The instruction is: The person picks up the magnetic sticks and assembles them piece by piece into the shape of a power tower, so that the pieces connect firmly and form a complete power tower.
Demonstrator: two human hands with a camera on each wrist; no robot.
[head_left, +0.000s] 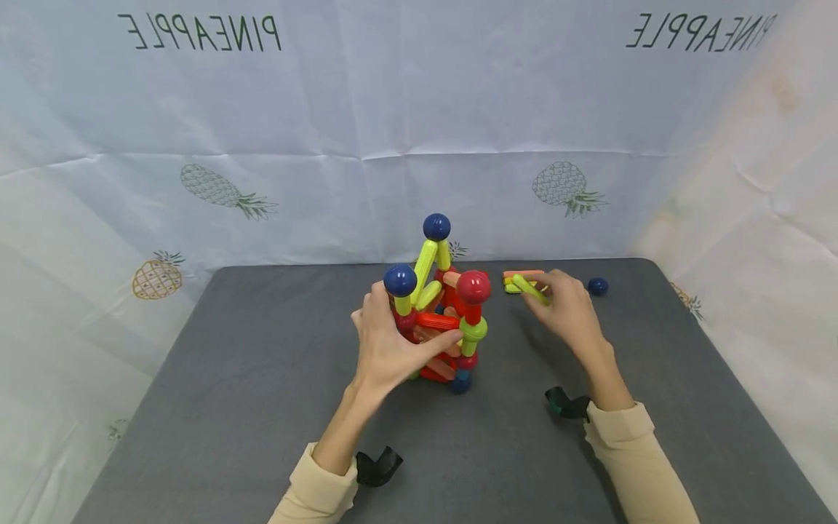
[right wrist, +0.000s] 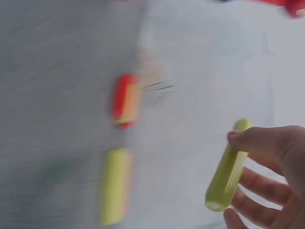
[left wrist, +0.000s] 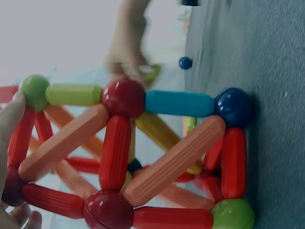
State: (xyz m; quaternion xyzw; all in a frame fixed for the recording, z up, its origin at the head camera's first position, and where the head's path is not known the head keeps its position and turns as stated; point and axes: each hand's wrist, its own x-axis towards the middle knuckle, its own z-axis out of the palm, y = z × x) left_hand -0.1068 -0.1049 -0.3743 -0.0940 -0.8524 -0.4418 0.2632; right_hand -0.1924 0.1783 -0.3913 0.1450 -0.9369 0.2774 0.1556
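A tower of magnetic rods and balls (head_left: 437,321) stands on the table, built from red, orange, yellow-green and blue pieces. My left hand (head_left: 388,351) grips it from the left, with the thumb across the front near a green ball (head_left: 473,330). Blue balls (head_left: 436,227) and a large red ball (head_left: 473,287) top its corners. To the right of the tower and above the table, my right hand (head_left: 571,311) pinches a yellow-green magnetic rod (right wrist: 228,174) between thumb and fingers. In the left wrist view, the tower's side shows crossing orange rods (left wrist: 174,162) between ball joints.
Loose rods (head_left: 524,274) in orange and yellow lie behind my right hand. A single blue ball (head_left: 598,286) sits near the back right of the grey table (head_left: 275,393). Behind it hangs a white cloth (head_left: 366,94) with pineapple prints. Dark straps (head_left: 378,466) show at both wrists.
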